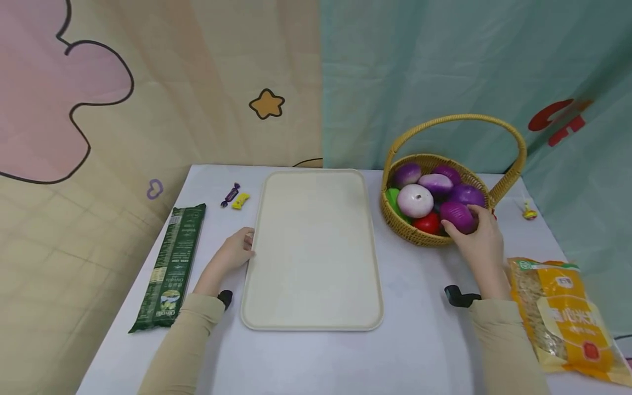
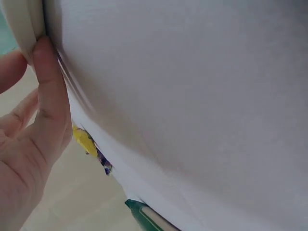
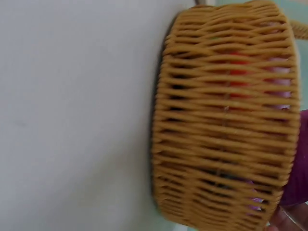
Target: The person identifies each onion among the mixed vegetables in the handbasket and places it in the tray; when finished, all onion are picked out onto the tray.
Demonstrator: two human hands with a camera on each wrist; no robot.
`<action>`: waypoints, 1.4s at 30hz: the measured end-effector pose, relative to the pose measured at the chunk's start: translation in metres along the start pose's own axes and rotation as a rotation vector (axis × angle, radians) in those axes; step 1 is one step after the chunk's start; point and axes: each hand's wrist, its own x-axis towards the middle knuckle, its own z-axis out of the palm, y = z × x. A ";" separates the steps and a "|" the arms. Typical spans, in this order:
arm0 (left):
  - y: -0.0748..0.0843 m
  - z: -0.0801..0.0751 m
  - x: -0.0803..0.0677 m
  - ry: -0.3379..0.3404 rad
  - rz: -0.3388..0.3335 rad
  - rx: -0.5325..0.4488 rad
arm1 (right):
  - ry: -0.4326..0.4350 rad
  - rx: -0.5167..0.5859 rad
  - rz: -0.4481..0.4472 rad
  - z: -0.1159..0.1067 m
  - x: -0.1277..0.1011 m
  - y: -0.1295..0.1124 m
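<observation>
My left hand (image 1: 232, 253) is at the left edge of a cream rectangular tray (image 1: 311, 247); in the left wrist view, thumb and finger pinch the tray's rim (image 2: 24, 24). My right hand (image 1: 480, 244) reaches over the near right rim of a wicker basket (image 1: 410, 233) and grips a purple onion (image 1: 458, 216) between thumb and fingers. Around that onion lie a whitish round vegetable (image 1: 415, 201), a red tomato-like piece (image 1: 428, 223), something green (image 1: 395, 203) and several purple vegetables (image 1: 466, 195). In the right wrist view the basket's woven side (image 3: 226, 115) hides most of its contents.
On the left lies a long dark green packet (image 1: 170, 269), with a purple-wrapped candy (image 1: 230, 195) and a yellow one (image 1: 240, 201) above it. A yellow wrapped candy (image 1: 529, 211) and an orange grain bag (image 1: 568, 318) lie at the right. The basket's tall handle (image 1: 459, 117) arches upward.
</observation>
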 end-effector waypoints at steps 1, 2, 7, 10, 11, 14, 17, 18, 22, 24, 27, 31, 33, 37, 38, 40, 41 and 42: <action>0.000 0.001 0.000 -0.008 0.010 -0.001 | 0.011 0.027 0.005 -0.001 -0.002 -0.002; 0.000 0.002 0.000 -0.016 0.016 -0.004 | 0.018 0.053 0.008 -0.002 -0.004 -0.006; 0.008 0.008 -0.002 -0.047 0.048 0.002 | -0.003 0.146 -0.034 -0.005 -0.015 -0.034; 0.011 0.010 -0.006 -0.066 0.036 -0.004 | -0.062 0.170 -0.102 0.005 -0.020 -0.058; 0.010 0.010 -0.007 -0.070 0.029 -0.008 | -0.094 0.191 -0.125 0.011 -0.021 -0.066; 0.010 0.012 -0.010 -0.079 0.011 -0.029 | -0.212 0.265 -0.159 0.040 -0.016 -0.086; 0.008 0.015 -0.011 -0.086 -0.007 -0.064 | -0.355 0.377 -0.115 0.080 -0.007 -0.106; 0.007 0.015 -0.012 -0.087 -0.016 -0.076 | -0.396 0.423 -0.092 0.095 -0.005 -0.113; 0.005 0.013 -0.012 -0.077 -0.056 -0.138 | -0.488 0.555 0.010 0.154 0.003 -0.142; 0.004 0.012 -0.011 -0.074 -0.069 -0.163 | -0.502 0.583 0.039 0.178 0.006 -0.153; 0.004 0.014 -0.010 -0.092 -0.085 -0.201 | -0.507 0.548 0.053 0.202 0.008 -0.163; 0.003 0.015 -0.009 -0.112 -0.104 -0.238 | -0.502 0.491 0.048 0.218 0.007 -0.171; 0.003 0.016 -0.008 -0.117 -0.106 -0.240 | -0.501 0.481 0.055 0.221 0.005 -0.173; 0.002 0.017 -0.007 -0.117 -0.107 -0.229 | -0.492 0.470 0.056 0.223 0.003 -0.175; 0.002 0.017 -0.007 -0.115 -0.111 -0.227 | -0.490 0.465 0.048 0.223 0.003 -0.175; 0.002 0.016 -0.006 -0.111 -0.118 -0.221 | -0.486 0.457 0.032 0.222 0.004 -0.176; 0.003 0.015 -0.006 -0.112 -0.116 -0.218 | -0.483 0.452 0.024 0.222 0.005 -0.176; 0.003 0.015 -0.006 -0.112 -0.118 -0.215 | -0.484 0.449 0.021 0.221 0.005 -0.176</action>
